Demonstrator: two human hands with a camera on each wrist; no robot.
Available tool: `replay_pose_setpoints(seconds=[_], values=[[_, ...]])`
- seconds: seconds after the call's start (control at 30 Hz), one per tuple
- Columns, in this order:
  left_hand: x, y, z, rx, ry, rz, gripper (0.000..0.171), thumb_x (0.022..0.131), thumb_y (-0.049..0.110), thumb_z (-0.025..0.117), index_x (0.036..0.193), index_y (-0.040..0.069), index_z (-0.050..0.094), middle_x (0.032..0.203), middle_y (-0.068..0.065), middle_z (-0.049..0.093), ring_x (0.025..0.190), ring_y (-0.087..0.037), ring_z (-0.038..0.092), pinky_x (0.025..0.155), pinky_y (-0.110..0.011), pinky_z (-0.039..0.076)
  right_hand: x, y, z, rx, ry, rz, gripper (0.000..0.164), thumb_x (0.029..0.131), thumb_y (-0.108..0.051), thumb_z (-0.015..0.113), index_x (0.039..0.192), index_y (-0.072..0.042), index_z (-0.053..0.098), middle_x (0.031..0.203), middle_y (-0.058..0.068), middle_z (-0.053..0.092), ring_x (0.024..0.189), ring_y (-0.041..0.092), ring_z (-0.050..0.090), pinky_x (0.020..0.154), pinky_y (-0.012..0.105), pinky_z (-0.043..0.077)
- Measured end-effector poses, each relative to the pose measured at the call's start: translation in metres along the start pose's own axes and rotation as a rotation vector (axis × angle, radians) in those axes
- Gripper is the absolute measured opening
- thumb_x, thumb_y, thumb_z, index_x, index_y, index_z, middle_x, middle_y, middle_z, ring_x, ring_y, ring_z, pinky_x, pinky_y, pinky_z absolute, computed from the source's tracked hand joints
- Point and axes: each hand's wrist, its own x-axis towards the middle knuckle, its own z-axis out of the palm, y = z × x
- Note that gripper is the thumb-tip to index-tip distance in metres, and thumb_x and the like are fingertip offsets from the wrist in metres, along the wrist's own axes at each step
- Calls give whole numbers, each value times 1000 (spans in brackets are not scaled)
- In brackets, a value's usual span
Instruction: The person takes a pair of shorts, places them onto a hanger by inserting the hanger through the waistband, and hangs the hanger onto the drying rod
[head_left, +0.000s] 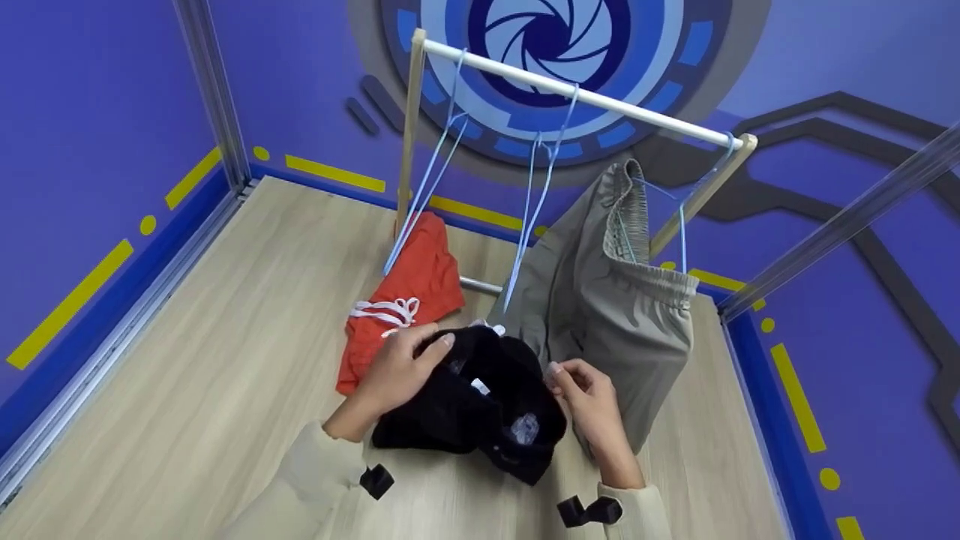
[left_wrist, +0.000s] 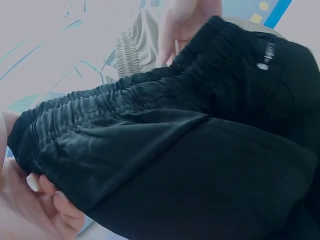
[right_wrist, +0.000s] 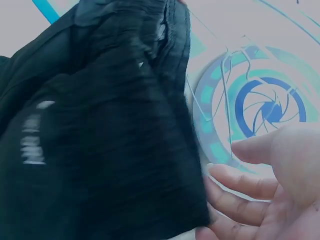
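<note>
One black garment (head_left: 442, 416), waistband (left_wrist: 100, 102) upward

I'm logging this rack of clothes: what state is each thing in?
Black garment, held, waist open
Left hand, gripping the black garment
Right hand, at the garment's edge
Red shorts, hanging, drawstring looped
Grey trousers, hanging, waist open
Middle hanger, hooked on rail, lower end hidden
Rack, standing
</note>
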Motion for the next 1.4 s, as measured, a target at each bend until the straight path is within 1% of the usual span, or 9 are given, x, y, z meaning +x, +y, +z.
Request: replay_pose_setpoints(seconds=[0.13, 0.23, 0.43, 0.57, 0.7, 0.8, 0.97, 1.2, 1.4], values=[[-2, 0, 1, 6, -52, -28, 33, 91, 38, 52, 72, 11, 54, 68, 11, 43, 65, 1, 39, 62, -17, 33, -2, -25, 3, 22, -31, -31, 17, 87, -14, 61, 86, 3, 62, 81, 22, 63, 69, 28, 61, 64, 25, 49], [-1, 0, 2, -13, -56, -22, 38, 91, 36, 53, 64, 13, 40, 62, 6, 29, 58, -4, 28, 56, -20, 25, -2, -39, 6, 2, -38, -61, 17, 88, -13, 59, 88, 4, 62, 82, 23, 63, 67, 19, 60, 62, 25, 49], [-1, 1, 2, -39, -70, -39, 33, 91, 36, 53, 67, 14, 45, 66, 6, 30, 64, -7, 35, 61, -23, 31, 2, -58, 11, -43, -37, -103, 16, 89, -14, 59, 92, 1, 62, 87, 24, 63, 70, 16, 62, 67, 32, 50], [-3, 0, 1, -12, -70, -74, 28, 91, 38, 52, 89, 12, 64, 81, 8, 54, 84, -6, 52, 78, -27, 43, 5, -69, 17, -60, -39, -127, 16, 89, -14, 58, 96, 0, 61, 89, 21, 63, 75, 23, 62, 71, 32, 51], [-4, -2, 1, 5, -62, -82, 38, 91, 38, 52, 116, 11, 62, 115, 4, 62, 110, -9, 54, 95, -37, 43, 8, -82, 24, -49, -48, -142, 19, 90, -14, 57, 104, 0, 58, 94, 17, 61, 78, 20, 61, 70, 23, 49], [-3, -4, 2, 1, -57, -63, 31, 91, 37, 52, 106, 14, 66, 103, 5, 64, 99, -8, 56, 89, -34, 45, 11, -92, 30, -47, -58, -138, 26, 91, -15, 56, 112, -1, 54, 102, 14, 59, 83, 22, 60, 73, 21, 48], [-1, -3, 4, -4, -45, -55, 20, 91, 32, 54, 82, 16, 63, 73, 7, 48, 76, -10, 47, 72, -25, 39, 23, -91, 38, -24, -62, -85, 35, 93, -27, 53, 120, -5, 51, 106, 13, 60, 83, 20, 61, 72, 27, 50], [-1, -3, 2, -11, -59, -76, 22, 91, 26, 54, 101, 11, 66, 95, 3, 63, 92, -9, 55, 87, -33, 45, 46, -75, 48, 184, -161, 92, 57, 92, -47, 44, 127, -2, 47, 116, 19, 59, 88, 27, 64, 74, 38, 53], [-1, -3, 1, -12, -57, -88, 22, 91, 29, 54, 91, 11, 66, 81, 5, 55, 83, -9, 51, 79, -29, 43, 51, -75, 55, 395, -243, 224, 68, 88, -56, 45, 127, 0, 43, 113, 17, 62, 82, 21, 64, 76, 39, 52]])
